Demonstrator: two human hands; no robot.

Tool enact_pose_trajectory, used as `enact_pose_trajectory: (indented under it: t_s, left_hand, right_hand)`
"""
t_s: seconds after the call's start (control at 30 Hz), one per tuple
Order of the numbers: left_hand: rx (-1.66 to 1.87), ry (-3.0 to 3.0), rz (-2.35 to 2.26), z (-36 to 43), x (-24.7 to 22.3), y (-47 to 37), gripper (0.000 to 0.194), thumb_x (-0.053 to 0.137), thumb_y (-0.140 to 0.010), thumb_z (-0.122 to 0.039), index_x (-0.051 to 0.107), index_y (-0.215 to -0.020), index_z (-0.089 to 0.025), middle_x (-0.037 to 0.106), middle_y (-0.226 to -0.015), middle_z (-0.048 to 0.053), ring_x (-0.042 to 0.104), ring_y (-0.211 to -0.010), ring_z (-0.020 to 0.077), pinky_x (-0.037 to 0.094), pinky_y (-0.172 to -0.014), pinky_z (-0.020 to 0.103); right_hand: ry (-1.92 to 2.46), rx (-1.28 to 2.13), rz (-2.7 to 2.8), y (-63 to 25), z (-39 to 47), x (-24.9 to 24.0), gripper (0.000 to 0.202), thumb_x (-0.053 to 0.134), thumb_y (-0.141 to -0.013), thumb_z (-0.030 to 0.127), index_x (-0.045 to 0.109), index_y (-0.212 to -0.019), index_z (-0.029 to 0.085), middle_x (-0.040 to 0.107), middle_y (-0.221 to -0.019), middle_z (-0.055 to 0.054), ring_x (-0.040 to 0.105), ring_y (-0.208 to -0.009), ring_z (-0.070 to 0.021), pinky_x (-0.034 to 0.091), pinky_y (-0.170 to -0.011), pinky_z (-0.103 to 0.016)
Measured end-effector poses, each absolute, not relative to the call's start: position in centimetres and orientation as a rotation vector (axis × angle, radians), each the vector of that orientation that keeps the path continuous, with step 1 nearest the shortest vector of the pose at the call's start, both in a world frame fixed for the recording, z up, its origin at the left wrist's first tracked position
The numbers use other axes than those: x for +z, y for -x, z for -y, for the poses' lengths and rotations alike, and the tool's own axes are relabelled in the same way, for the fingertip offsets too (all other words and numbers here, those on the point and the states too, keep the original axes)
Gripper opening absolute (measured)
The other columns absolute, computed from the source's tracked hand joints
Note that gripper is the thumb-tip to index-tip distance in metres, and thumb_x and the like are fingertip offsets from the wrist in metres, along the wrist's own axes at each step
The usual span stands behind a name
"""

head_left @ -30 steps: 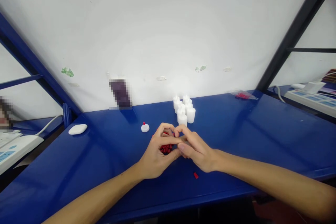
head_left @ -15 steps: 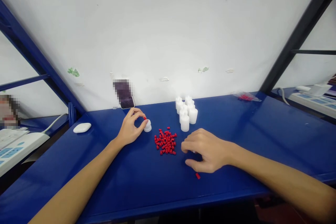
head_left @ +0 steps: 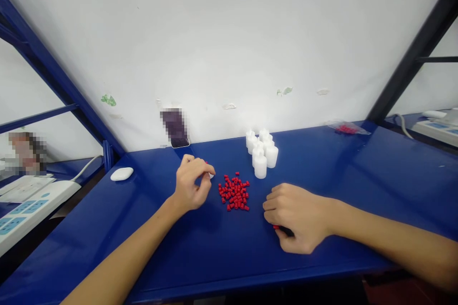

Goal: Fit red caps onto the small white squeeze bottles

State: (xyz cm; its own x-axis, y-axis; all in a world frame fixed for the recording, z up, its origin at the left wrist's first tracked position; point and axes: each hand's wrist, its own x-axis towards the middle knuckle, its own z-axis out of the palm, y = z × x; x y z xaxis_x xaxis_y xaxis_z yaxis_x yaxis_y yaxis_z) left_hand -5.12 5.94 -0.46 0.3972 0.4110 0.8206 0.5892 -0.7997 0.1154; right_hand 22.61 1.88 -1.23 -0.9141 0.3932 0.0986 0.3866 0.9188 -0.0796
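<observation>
Right hand [head_left: 296, 219] has moved toward the near edge since the previous frame and curled inward; the loose red piece [head_left: 275, 227], then bare beside the thumb, now shows only as a sliver at that hand's fingertips. Left hand [head_left: 195, 183] has shifted slightly nearer the red pile [head_left: 234, 194], and the view has turned a little.

Right hand: fingers folded together, thumb bent beneath, pinching the loose red piece near the front of the surface [head_left: 222, 248]. Most of it is hidden, so its long axis cannot be read. Left hand: index finger and thumb bent toward each other in front of a small white piece [head_left: 211, 175]; whether they grip it cannot be told. A red bit [head_left: 206, 163] shows just above the index finger.

Pile: short red pieces between the hands, axes in mixed directions. White bottles [head_left: 260, 167]: clustered behind the pile, upright, long axes vertical, narrow necks up.

Markings: pixelation hides any on the phone [head_left: 180, 143] against the wall. Clear bag [head_left: 348, 128] at far right holds more red pieces; any print is too small to read.
</observation>
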Motion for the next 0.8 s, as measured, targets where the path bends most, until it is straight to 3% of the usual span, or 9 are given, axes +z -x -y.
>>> enact_pose_trajectory:
  t_s: [0.1,0.2,0.33,0.47,0.6,0.8]
  left_hand:
    - [-1.23,2.614,0.69,-4.4,-0.9,3.1,0.014,0.045,-0.074,-0.013,0.056,-0.073,-0.021,0.057,-0.055,-0.004,0.046,-0.048,0.012,0.033,-0.064,0.037]
    - [-1.175,2.763,0.53,-3.5,-1.8,1.5,0.015,0.047,-0.073,-0.011,0.056,-0.079,-0.021,0.059,-0.055,-0.005,0.045,-0.045,0.0105,0.037,-0.063,0.035]
    - [-1.237,2.872,0.458,-3.1,-2.6,0.4,0.023,0.051,-0.08,-0.012,0.056,-0.102,-0.019,0.054,-0.051,-0.008,0.045,-0.042,0.0086,0.044,-0.062,0.029]
    - [-1.051,2.833,0.447,-3.1,-2.3,0.7,0.018,0.052,-0.092,-0.022,0.056,-0.109,-0.017,0.062,-0.07,0.0,0.056,-0.058,0.0111,0.047,-0.06,0.025]
    - [-0.986,2.818,0.445,-3.2,-2.1,1.0,0.014,0.049,-0.097,-0.023,0.058,-0.107,-0.018,0.062,-0.08,0.003,0.058,-0.064,0.012,0.046,-0.059,0.024]
    - [-1.26,2.86,0.513,-2.8,-2.3,-0.1,0.006,0.059,-0.091,-0.016,0.061,-0.097,-0.017,0.063,-0.08,0.004,0.056,-0.067,0.0122,0.047,-0.062,0.025]
  right_hand:
    - [0.613,0.121,2.923,-22.4,-2.0,-1.3,0.01,0.054,-0.067,0.02,0.051,-0.057,0.019,0.056,-0.057,-0.001,0.041,-0.052,-0.0132,0.026,-0.056,-0.031]
    - [0.616,0.367,2.786,-22.2,-2.2,-1.3,0.01,0.055,-0.071,0.017,0.052,-0.061,0.018,0.054,-0.059,0.002,0.041,-0.053,-0.0113,0.029,-0.056,-0.028]
    - [0.723,0.982,2.406,-21.6,-2.3,-1.3,0.014,0.051,-0.085,0.021,0.054,-0.071,0.017,0.046,-0.058,0.005,0.037,-0.05,-0.0082,0.031,-0.051,-0.023]
    - [0.728,1.298,2.113,-20.9,-2.2,-1.7,0.024,0.053,-0.092,0.035,0.051,-0.076,0.017,0.043,-0.059,0.006,0.036,-0.052,-0.0081,0.03,-0.05,-0.022]
    - [0.715,1.247,2.085,-20.8,-2.3,-2.0,0.029,0.054,-0.093,0.04,0.049,-0.076,0.018,0.043,-0.063,0.005,0.036,-0.056,-0.009,0.03,-0.053,-0.023]
    - [0.606,0.707,2.309,-20.7,-2.0,-2.1,0.022,0.045,-0.094,0.036,0.044,-0.079,0.019,0.047,-0.078,-0.001,0.043,-0.07,-0.0154,0.035,-0.066,-0.03]
